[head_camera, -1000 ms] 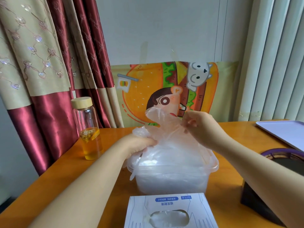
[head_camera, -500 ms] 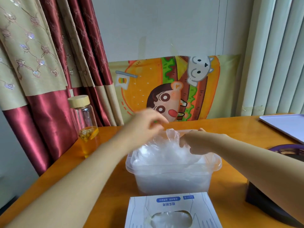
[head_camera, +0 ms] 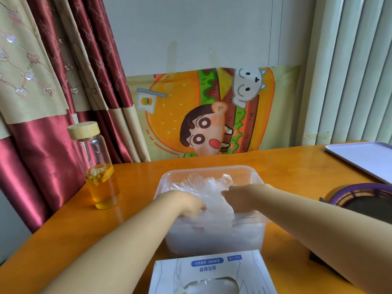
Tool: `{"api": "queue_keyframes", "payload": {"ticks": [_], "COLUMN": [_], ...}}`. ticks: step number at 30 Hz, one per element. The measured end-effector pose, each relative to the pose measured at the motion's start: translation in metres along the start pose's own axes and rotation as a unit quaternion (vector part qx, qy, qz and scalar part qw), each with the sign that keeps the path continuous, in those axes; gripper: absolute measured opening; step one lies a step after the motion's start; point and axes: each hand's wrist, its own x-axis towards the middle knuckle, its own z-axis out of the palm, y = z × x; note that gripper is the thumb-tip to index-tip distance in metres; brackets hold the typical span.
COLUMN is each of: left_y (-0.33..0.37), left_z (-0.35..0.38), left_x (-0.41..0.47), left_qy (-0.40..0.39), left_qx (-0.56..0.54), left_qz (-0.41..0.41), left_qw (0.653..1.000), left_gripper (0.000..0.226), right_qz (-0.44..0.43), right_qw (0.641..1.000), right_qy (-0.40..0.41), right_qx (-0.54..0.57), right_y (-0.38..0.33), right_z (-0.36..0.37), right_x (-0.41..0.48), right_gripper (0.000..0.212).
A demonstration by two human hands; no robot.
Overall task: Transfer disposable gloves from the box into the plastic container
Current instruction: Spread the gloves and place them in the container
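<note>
Gloves [head_camera: 209, 186], thin and clear, lie crumpled in a heap that fills the container [head_camera: 209, 168], which stands at the middle of the table [head_camera: 297, 166]. Both hands reach down into it from the near side. The left hand [head_camera: 186, 203] is sunk into the heap at the container's near left, knuckles up and fingers bent downward among the plastic. The right hand [head_camera: 238, 198] sits just beside it toward the right, also pushed into the gloves, its wrist crossing the near rim. Both sets of fingers are blurred and partly buried, so I cannot tell whether they pinch the film or only press on it.

Just in front of the container stands the box [head_camera: 212, 266], white with blue labels; more gloves show through its oval opening. A bottle [head_camera: 99, 172] with a pale lid, holding amber liquid, stands well to the left. A tray [head_camera: 364, 158] lies at the far right, and a dark, purple-rimmed round object [head_camera: 360, 198] sits nearer on that side. A cartoon poster [head_camera: 212, 115] leans against the wall behind.
</note>
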Motion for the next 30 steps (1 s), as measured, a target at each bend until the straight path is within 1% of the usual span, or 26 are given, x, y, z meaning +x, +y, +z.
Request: {"api": "queue_keyframes", "payload": {"ticks": [2, 3, 6, 8, 10, 12, 13, 14, 16, 17, 18, 19, 20, 21, 22, 24, 25, 27, 28, 30], "left_y": [-0.001, -0.001, 0.004, 0.006, 0.005, 0.002, 0.000, -0.001, 0.000, 0.004, 0.009, 0.014, 0.017, 0.020, 0.022, 0.023, 0.021, 0.017, 0.016, 0.014], "left_z": [0.006, 0.008, 0.009, 0.006, -0.002, -0.012, -0.013, -0.013, 0.000, 0.010, 0.022, 0.036, 0.049, 0.063, 0.076, 0.101, 0.111, 0.130, 0.137, 0.144], "left_x": [0.003, 0.003, -0.005, -0.016, -0.032, -0.051, -0.063, -0.074, -0.097, -0.108, -0.119, -0.127, -0.132, -0.134, -0.132, -0.125, -0.121, -0.111, -0.108, -0.105], "left_qy": [-0.032, -0.036, -0.033, -0.016, 0.028, 0.101, 0.152, 0.206, 0.299, 0.340, 0.375, 0.401, 0.411, 0.407, 0.396, 0.362, 0.348, 0.327, 0.318, 0.308], "left_qx": [-0.005, -0.003, 0.002, -0.016, -0.044, -0.085, -0.118, -0.161, -0.272, -0.315, -0.347, -0.369, -0.387, -0.392, -0.388, -0.361, -0.343, -0.304, -0.290, -0.289], "left_qz": [-0.005, -0.001, 0.007, 0.013, 0.002, 0.011, 0.028, 0.045, 0.088, 0.113, 0.134, 0.149, 0.156, 0.151, 0.143, 0.114, 0.100, 0.080, 0.076, 0.074], "left_qw": [0.999, 0.999, 0.999, 1.000, 0.999, 0.991, 0.981, 0.964, 0.910, 0.879, 0.849, 0.825, 0.811, 0.811, 0.820, 0.852, 0.867, 0.891, 0.899, 0.903], "left_gripper": [0.052, 0.050, 0.051, 0.052, 0.055, 0.051, 0.045, 0.039, 0.033, 0.031, 0.030, 0.029, 0.029, 0.028, 0.027, 0.022, 0.021, 0.026, 0.028, 0.029], "right_qz": [0.005, 0.001, -0.024, -0.026, -0.032, -0.045, -0.055, -0.071, -0.125, -0.155, -0.182, -0.207, -0.229, -0.246, -0.253, -0.252, -0.241, -0.211, -0.205, -0.198], "right_qw": [1.000, 1.000, 0.994, 0.993, 0.995, 0.993, 0.987, 0.975, 0.935, 0.918, 0.908, 0.908, 0.915, 0.927, 0.941, 0.959, 0.964, 0.971, 0.971, 0.970], "right_qy": [-0.014, -0.017, -0.046, -0.045, -0.001, 0.086, 0.145, 0.211, 0.325, 0.354, 0.359, 0.343, 0.309, 0.259, 0.203, 0.121, 0.106, 0.113, 0.126, 0.140], "right_qx": [-0.002, -0.020, -0.097, -0.110, -0.097, -0.069, -0.043, -0.012, 0.062, 0.093, 0.117, 0.126, 0.122, 0.113, 0.096, 0.051, 0.035, 0.019, 0.011, 0.002], "right_y": [0.003, 0.003, 0.003, 0.002, 0.002, 0.006, 0.006, 0.005, -0.002, -0.008, -0.016, -0.025, -0.033, -0.042, -0.048, -0.060, -0.064, -0.073, -0.076, -0.080], "right_z": [0.007, 0.010, 0.014, 0.011, 0.001, -0.012, -0.018, -0.024, -0.025, -0.021, -0.016, -0.008, 0.001, 0.014, 0.026, 0.048, 0.055, 0.063, 0.064, 0.067], "right_x": [0.006, 0.008, 0.010, 0.004, -0.012, -0.034, -0.048, -0.061, -0.085, -0.096, -0.106, -0.113, -0.117, -0.118, -0.117, -0.108, -0.103, -0.092, -0.087, -0.082], "right_gripper": [0.042, 0.044, 0.043, 0.042, 0.048, 0.061, 0.060, 0.053, 0.035, 0.028, 0.022, 0.018, 0.017, 0.018, 0.020, 0.022, 0.022, 0.019, 0.021, 0.032]}}
